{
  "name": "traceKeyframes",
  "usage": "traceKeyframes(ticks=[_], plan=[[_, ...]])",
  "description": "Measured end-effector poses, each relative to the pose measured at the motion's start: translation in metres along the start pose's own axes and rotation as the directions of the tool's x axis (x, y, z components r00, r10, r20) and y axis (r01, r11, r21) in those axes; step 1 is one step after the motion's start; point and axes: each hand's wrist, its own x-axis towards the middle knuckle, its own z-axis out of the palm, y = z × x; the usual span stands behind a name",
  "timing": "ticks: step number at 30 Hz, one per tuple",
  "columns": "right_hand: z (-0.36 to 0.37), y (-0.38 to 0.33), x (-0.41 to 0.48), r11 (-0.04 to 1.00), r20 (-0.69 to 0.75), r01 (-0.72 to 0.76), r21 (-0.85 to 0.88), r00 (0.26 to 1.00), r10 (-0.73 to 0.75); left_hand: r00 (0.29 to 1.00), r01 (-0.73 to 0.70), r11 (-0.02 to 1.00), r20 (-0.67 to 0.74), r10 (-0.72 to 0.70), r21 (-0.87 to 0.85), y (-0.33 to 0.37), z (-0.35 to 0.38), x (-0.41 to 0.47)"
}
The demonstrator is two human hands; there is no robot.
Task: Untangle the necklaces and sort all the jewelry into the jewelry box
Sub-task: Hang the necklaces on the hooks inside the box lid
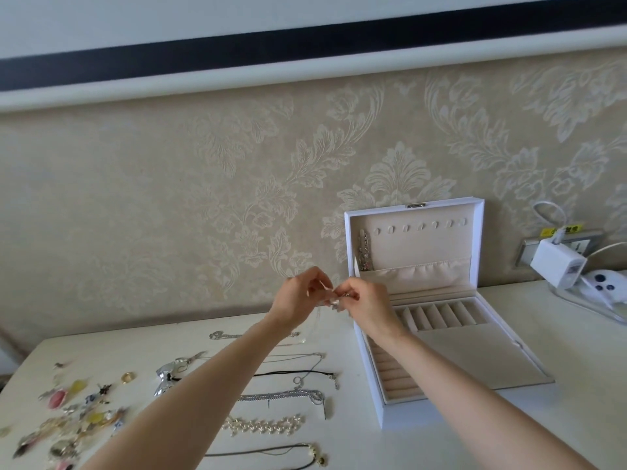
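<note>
Both my hands are raised above the table, just left of the open white jewelry box. My left hand and my right hand pinch a thin silver necklace between them; its fine chain hangs down toward the table. One necklace hangs from a hook in the box lid at its left. Several necklaces lie in rows on the table: a black cord, a silver chain, a pearl piece.
A heap of small jewelry, with a gold ring and a silver bow, covers the table's left. A white charger and cables sit at the right by the wall. The patterned wall stands close behind.
</note>
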Motion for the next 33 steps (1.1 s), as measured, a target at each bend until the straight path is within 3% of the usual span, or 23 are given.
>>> traceKeyframes(ticks=[4,7,12,15,19,21,28,33], plan=[[-0.025,0.004,0.003,0.998,-0.161,-0.065,-0.013,0.985,0.062,0.996,0.02,1.0,0.084,-0.02,0.004,0.018,-0.004,0.008],[-0.037,0.008,0.001,0.996,-0.104,-0.09,-0.025,0.991,0.087,0.985,0.106,0.969,0.16,-0.072,-0.222,0.039,-0.004,0.013],[-0.045,0.007,-0.005,0.977,-0.11,-0.068,0.202,0.99,0.091,0.984,0.162,0.897,0.13,-0.118,-0.412,0.056,-0.001,0.021],[-0.051,0.01,-0.007,0.941,-0.106,-0.103,0.323,0.984,0.144,0.984,0.167,0.924,0.115,-0.135,-0.345,0.058,0.002,0.026],[-0.061,0.016,-0.011,0.927,-0.108,-0.121,0.355,0.98,0.169,0.991,0.118,0.992,0.07,-0.115,-0.036,0.056,0.009,0.032],[-0.063,0.019,-0.011,0.928,-0.102,-0.128,0.35,0.979,0.174,0.994,0.094,0.995,0.054,-0.096,0.042,0.056,0.012,0.034],[-0.067,0.017,-0.009,0.911,-0.05,-0.147,0.385,0.982,0.18,0.994,0.075,0.997,0.076,-0.077,0.035,0.06,0.015,0.034],[-0.07,0.012,-0.009,0.895,-0.022,-0.165,0.413,0.981,0.191,0.978,0.123,0.989,0.177,-0.106,-0.085,0.06,0.017,0.028]])
